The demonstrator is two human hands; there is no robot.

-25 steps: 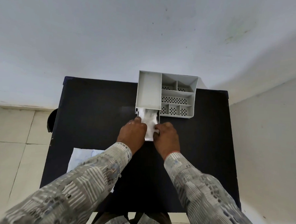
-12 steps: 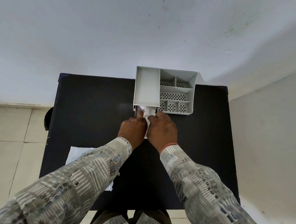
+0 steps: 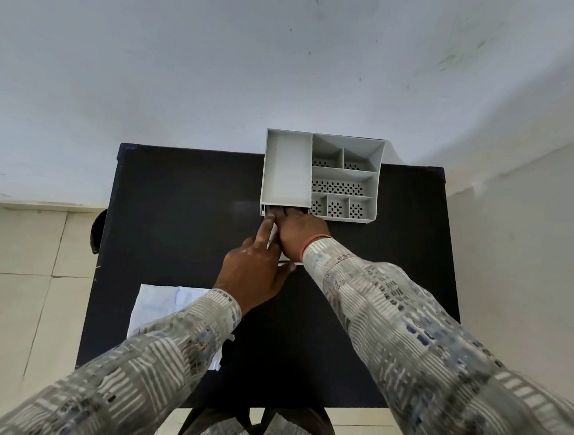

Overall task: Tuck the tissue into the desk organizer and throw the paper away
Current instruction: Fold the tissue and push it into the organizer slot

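A grey desk organizer stands at the far edge of the black table, with a long tray on its left and several perforated compartments on its right. Under that tray is a low front slot. My right hand lies flat with its fingertips inside the slot, on top of the white tissue. Only thin slivers of tissue show between my hands. My left hand sits just left of it, index finger stretched to the slot's left corner and thumb at the tissue's near edge. A white paper lies flat at the near left, partly under my left sleeve.
A white wall rises right behind the table and another closes in on the right. Pale floor tiles lie to the left. A dark rounded object sticks out at the table's left edge.
Both hands have pushed forward toward the organizer. The tissue, earlier sticking out of the slot between my hands, is now almost wholly hidden, with my right fingers inside the slot.
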